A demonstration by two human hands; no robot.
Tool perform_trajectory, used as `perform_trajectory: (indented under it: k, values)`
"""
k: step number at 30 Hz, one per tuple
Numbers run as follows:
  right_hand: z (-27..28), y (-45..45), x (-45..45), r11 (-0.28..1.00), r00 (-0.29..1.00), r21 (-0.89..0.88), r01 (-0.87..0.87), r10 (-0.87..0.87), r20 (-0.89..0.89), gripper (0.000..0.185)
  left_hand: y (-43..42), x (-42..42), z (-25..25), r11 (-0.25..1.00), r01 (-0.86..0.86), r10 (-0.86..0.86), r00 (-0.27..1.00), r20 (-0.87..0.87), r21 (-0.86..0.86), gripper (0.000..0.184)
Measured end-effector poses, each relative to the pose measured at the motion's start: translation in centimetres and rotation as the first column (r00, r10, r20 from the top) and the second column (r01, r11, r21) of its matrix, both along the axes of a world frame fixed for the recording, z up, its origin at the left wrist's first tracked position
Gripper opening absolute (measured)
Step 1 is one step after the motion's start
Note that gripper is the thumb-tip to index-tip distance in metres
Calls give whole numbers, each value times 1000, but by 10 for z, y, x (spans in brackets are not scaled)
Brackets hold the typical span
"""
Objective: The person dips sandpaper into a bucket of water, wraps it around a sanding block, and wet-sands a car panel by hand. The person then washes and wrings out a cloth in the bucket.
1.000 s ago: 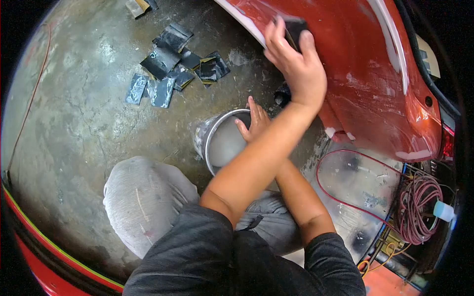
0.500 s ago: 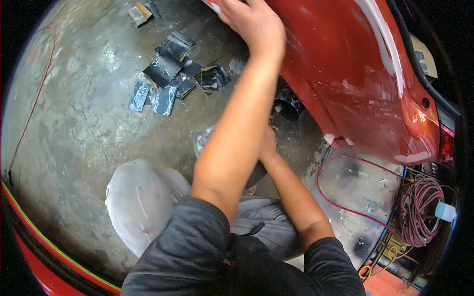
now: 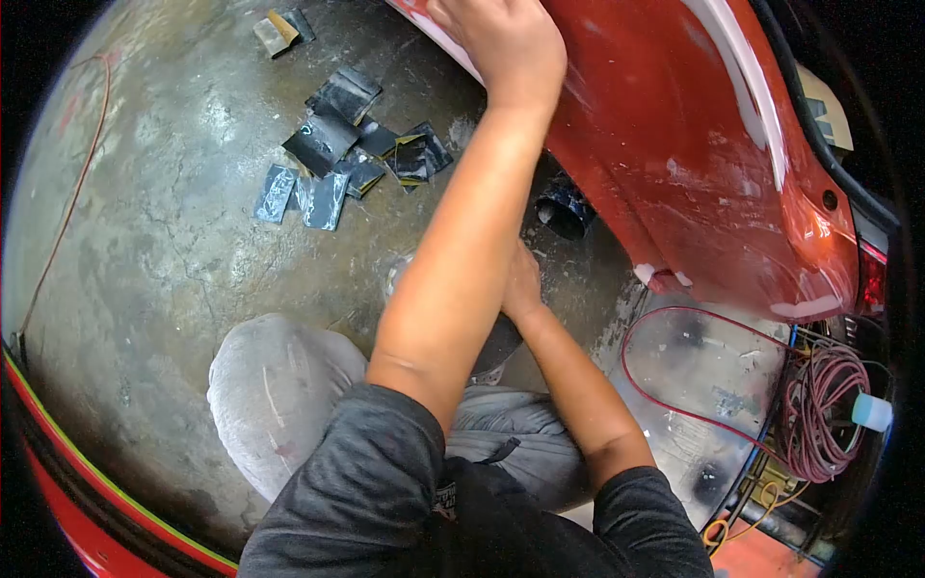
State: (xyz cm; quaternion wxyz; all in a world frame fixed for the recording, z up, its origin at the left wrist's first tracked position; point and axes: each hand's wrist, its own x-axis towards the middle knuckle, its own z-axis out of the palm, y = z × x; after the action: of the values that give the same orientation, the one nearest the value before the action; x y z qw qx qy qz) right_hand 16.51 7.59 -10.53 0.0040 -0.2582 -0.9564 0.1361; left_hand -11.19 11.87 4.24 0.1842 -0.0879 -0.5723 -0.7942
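Note:
My left hand [image 3: 511, 43] is at the top of the view, against the edge of a red car body panel [image 3: 665, 173] with whitish patches. Its fingers look curled in, partly cut off by the frame; what they hold, if anything, is hidden. My right hand [image 3: 521, 279] is low over the floor, mostly behind my left forearm, so its fingers do not show. Close to it, a dark round thing [image 3: 496, 347] and a shiny pale edge [image 3: 397, 273] show only in part.
Dark, worn sandpaper sheets [image 3: 328, 140] lie on the concrete floor, with another folded piece [image 3: 277, 34] farther off. A black tube [image 3: 565, 207] sits under the panel. At right are a coiled red hose [image 3: 824, 414] and a pale blue-white block [image 3: 872, 412].
My left hand has shifted slightly, its fingers now looking more curled, and more of the panel's pale edge shows beside it. The right hand has barely moved.

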Motion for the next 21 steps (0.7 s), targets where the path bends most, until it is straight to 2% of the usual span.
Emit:
perform_trajectory:
  k: [1, 3, 4, 7, 8, 11, 12, 13, 14, 16, 17, 18, 19, 21]
  values:
    - [3, -2, 2, 995, 998, -84, 63, -62, 15, 61, 2, 14, -3, 998, -38, 36, 998, -43, -41, 49]
    - [0, 5, -3, 978, 980, -148, 149, -126, 153, 63, 7, 55, -3, 999, -2, -2, 996, -90, -47, 51]
    - [-1, 8, -6, 966, 962, -171, 193, -153, 225, 65, -5, 64, 7, 993, 81, -83, 996, -31, -81, 49]
    - [-6, 4, -1, 1000, 998, 3, 22, -22, 50, 78, -5, 9, 9, 995, 69, -66, 997, -48, 66, 47]
    - [-18, 9, 3, 982, 993, 151, -116, 115, 15, 86, -13, -11, 16, 983, 137, -145, 988, 59, 119, 44]
    - [-16, 6, 3, 978, 994, 179, -107, 108, 3, 84, -1, -19, 9, 998, -26, 26, 1000, -11, 49, 45]
    - [-1, 3, -6, 1000, 995, 23, 12, -14, 98, 79, -5, 1, 10, 1000, 24, -24, 999, -33, 4, 47]
    - [-8, 6, -2, 997, 990, -37, 70, -65, 128, 76, 3, 26, 6, 1000, 15, -13, 995, -98, 22, 50]
    - [-14, 9, 1, 987, 980, -91, 132, -116, 161, 72, 0, 45, 7, 998, 41, -45, 993, -106, -38, 51]
    - [-14, 11, -1, 997, 982, -45, 65, -56, 179, 72, -7, 46, 11, 993, 68, -79, 989, -125, -96, 50]
    - [-11, 8, 3, 999, 994, 31, -37, 33, 107, 73, -1, 12, -3, 998, 68, -63, 964, -258, 9, 50]
    - [-20, 8, 5, 980, 996, 182, -84, 78, 42, 78, -3, -16, -3, 994, 110, -107, 989, -98, 24, 58]
    - [-11, 1, 2, 974, 997, 216, -66, 58, 41, 81, -5, -33, 2, 988, 147, -150, 987, 59, 42, 66]
    - [-3, 0, -4, 991, 996, 128, -40, 29, 90, 80, -8, -30, 8, 995, 102, -101, 991, 88, -4, 43]
